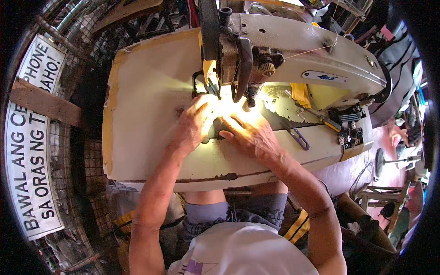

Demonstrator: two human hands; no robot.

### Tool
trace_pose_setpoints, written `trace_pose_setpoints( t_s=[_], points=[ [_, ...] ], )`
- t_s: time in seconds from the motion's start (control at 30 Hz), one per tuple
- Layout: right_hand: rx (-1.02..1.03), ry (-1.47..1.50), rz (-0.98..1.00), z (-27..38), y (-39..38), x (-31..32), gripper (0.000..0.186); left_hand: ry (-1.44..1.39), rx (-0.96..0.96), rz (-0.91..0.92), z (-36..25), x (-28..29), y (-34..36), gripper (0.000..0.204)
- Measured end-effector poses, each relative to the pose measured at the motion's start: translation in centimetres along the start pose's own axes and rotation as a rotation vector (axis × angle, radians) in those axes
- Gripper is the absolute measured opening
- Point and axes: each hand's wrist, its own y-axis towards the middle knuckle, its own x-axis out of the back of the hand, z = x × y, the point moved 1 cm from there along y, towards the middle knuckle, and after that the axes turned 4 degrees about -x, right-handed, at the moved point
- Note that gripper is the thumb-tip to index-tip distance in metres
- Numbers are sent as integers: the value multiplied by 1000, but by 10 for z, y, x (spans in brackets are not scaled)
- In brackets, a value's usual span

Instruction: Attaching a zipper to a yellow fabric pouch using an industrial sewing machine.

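Observation:
A sewing machine (293,46) stands before me, its lamp throwing a strong glare around the needle and presser foot. My left hand (200,120) is just left of the needle, fingers curled together at a dark-edged piece (196,85) that I cannot make out well. Right of it, my right hand (253,136) lies on the machine bed with its fingers stretched towards the needle and its thumb apart. Between the hands a dark part of the work shows. Glare washes out the fingertips of both hands, and what lies under them is hidden.
On the pale, worn sewing table (142,110), thread snips (299,138) lie right of my right hand. Farther right are a screwdriver (329,121) and small metal parts (350,136). A yellow cloth (300,95) is under the machine arm. Wire mesh with a sign (34,137) stands left.

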Motion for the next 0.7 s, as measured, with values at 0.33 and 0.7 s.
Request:
trace_pose_setpoints(
  t_s=[0.33,0.7],
  points=[
    [97,259,-1,-9,-1,-6,16,-112,216,-19,-3,10,8,19],
    [-26,-87,-197,-20,-8,4,19,-43,173,58,-15,19,13,28]
  ],
)
